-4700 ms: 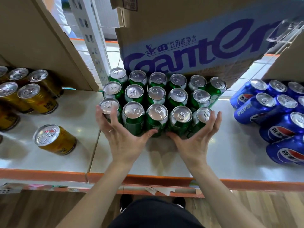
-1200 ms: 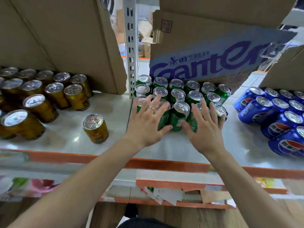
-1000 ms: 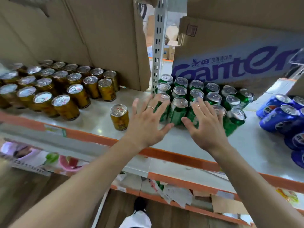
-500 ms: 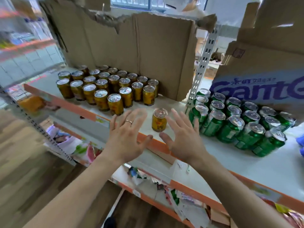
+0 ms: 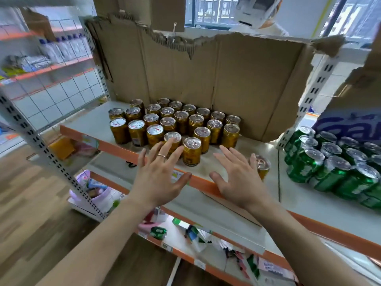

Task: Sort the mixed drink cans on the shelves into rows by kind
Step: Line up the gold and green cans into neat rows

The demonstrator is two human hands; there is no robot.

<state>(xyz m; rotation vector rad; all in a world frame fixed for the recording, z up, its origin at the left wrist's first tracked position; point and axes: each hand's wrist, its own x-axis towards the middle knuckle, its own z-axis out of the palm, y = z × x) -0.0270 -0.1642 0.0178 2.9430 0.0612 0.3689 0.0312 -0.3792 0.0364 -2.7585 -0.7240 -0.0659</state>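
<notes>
Just behind right hand, lone can

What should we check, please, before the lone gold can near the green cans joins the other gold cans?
1. Hands free: the left hand and right hand are open, holding nothing: ok.
2. The lone gold metal can stands upright on the white shelf: ok.
3. Lone can joined to the block of gold metal cans: not ok, it stands apart.
4. Bare shelf beside the block's front cans: ok.
5. The green metal cans stand clear of the lone can: ok.
6. Lone can's label matches the block: cannot tell, the right hand partly hides it.
</notes>
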